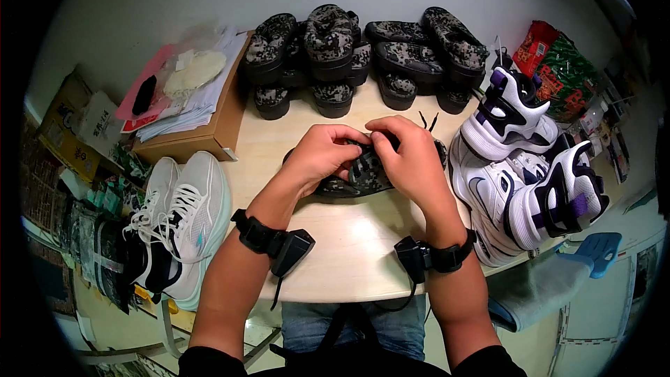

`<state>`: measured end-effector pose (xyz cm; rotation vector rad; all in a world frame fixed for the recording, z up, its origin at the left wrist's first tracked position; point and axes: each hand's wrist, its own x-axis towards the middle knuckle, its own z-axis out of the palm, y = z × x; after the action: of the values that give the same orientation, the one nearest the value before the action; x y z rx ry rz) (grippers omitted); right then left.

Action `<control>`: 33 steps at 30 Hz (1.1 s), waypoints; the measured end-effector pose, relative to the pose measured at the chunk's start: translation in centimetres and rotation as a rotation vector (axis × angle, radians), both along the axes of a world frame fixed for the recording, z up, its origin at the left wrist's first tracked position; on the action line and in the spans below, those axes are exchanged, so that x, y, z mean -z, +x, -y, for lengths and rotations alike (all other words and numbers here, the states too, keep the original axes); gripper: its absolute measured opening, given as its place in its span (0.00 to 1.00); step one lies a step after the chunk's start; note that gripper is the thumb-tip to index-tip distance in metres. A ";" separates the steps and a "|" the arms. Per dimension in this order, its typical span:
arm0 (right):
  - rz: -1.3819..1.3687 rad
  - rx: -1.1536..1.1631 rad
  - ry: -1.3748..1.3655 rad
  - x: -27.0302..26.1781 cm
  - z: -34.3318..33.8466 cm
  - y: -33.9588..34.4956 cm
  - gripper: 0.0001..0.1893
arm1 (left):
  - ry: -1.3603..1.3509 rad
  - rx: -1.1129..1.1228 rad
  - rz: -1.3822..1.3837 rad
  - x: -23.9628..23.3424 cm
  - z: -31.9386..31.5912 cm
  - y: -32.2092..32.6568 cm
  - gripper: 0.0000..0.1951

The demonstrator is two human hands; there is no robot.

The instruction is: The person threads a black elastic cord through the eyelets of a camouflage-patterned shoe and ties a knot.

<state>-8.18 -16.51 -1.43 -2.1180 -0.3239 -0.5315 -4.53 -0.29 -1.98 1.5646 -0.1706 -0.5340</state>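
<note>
A camouflage-patterned black and grey shoe (361, 175) lies sideways on the pale wooden table (335, 251) before me. My left hand (332, 154) grips its upper edge between thumb and fingers. From the other side, my right hand (400, 141) bends over the same shoe, its thumb and index finger at the upper edge, nearly meeting the left fingertips. What the fingertips pinch is too small to tell. A dark lace (429, 121) sticks up behind the right hand. Both wrists wear black strapped devices.
Camouflage shoes (328, 42) stand stacked along the wall. White and purple sneakers (515, 115) are piled at the right, grey-white running shoes (193, 209) at the left. A cardboard box (225, 125) with papers stands at the back left, and a red and green snack bag (565, 76) at the back right.
</note>
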 end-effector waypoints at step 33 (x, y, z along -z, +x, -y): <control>-0.109 -0.202 0.060 0.9 1.5 1.3 0.12 | 0.020 0.278 0.667 -2.0 -0.8 4.3 0.03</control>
<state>-6.89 -18.01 -2.37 -2.0196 -0.4485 -0.3030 -0.19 0.48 0.02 1.7015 -0.9005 -0.2059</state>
